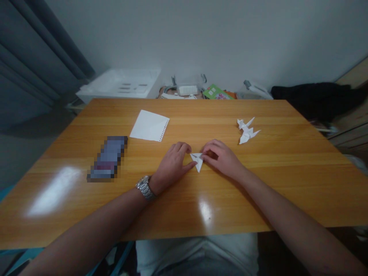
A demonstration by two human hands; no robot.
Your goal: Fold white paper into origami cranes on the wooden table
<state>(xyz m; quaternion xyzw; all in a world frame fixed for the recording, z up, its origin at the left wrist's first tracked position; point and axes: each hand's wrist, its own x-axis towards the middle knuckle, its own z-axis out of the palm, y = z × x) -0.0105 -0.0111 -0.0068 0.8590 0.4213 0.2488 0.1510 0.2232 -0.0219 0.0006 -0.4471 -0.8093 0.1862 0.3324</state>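
A small white folded paper piece (197, 160) lies on the wooden table (184, 199) at its middle. My left hand (172, 166), with a metal watch on the wrist, has curled fingers and pinches the piece's left side with the thumb. My right hand (222, 157) presses the piece's right side with closed fingertips. Both hands rest on the table top.
A flat white perforated sheet (149, 125) lies to the far left of my hands. Two finished white paper cranes (246, 131) sit to the far right. A blurred dark oblong object (107, 158) lies at the left. Boxes, a green book (217, 92) and dark cloth (313, 97) stand behind the table.
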